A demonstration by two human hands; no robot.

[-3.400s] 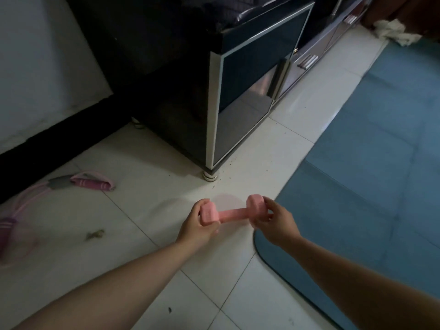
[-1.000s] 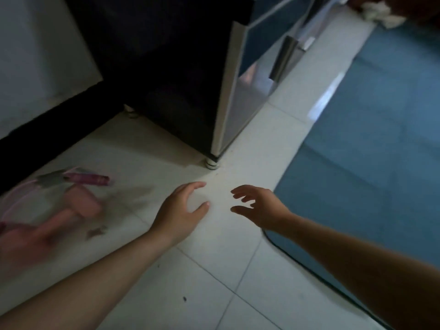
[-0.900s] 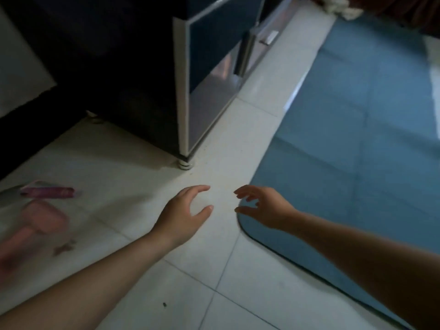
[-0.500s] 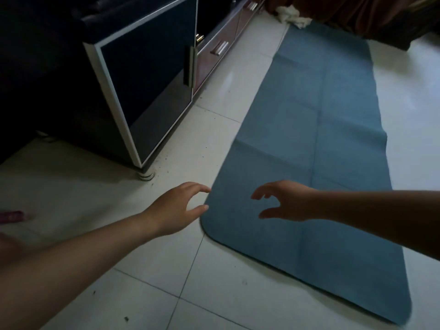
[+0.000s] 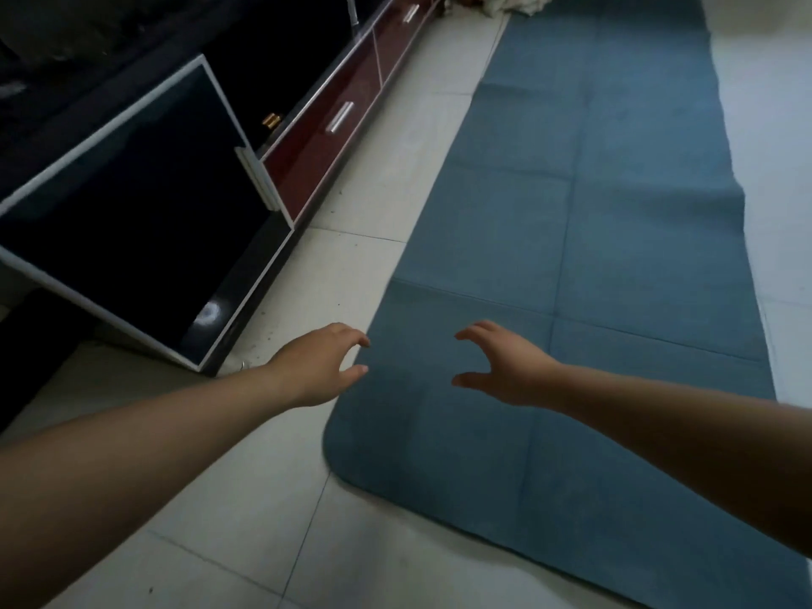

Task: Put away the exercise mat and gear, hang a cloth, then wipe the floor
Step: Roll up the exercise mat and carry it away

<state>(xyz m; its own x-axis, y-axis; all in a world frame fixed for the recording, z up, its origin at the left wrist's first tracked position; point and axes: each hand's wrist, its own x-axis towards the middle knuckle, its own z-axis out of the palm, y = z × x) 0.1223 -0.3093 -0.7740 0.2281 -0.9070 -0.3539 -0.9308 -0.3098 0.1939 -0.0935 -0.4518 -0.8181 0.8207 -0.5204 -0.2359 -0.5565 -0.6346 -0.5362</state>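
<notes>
Presently the exercise mat lies flat and unrolled on the tiled floor; left hand and right hand hover over its near end, fingers loosely spread, holding nothing. Judged step: putting the mat away; the next move calls for gripping the near edge to roll or fold it.

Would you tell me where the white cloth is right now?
In the head view the white cloth lies at the top edge, right of centre, by the far left corner of the blue mat and the far end of the low cabinet.
</notes>
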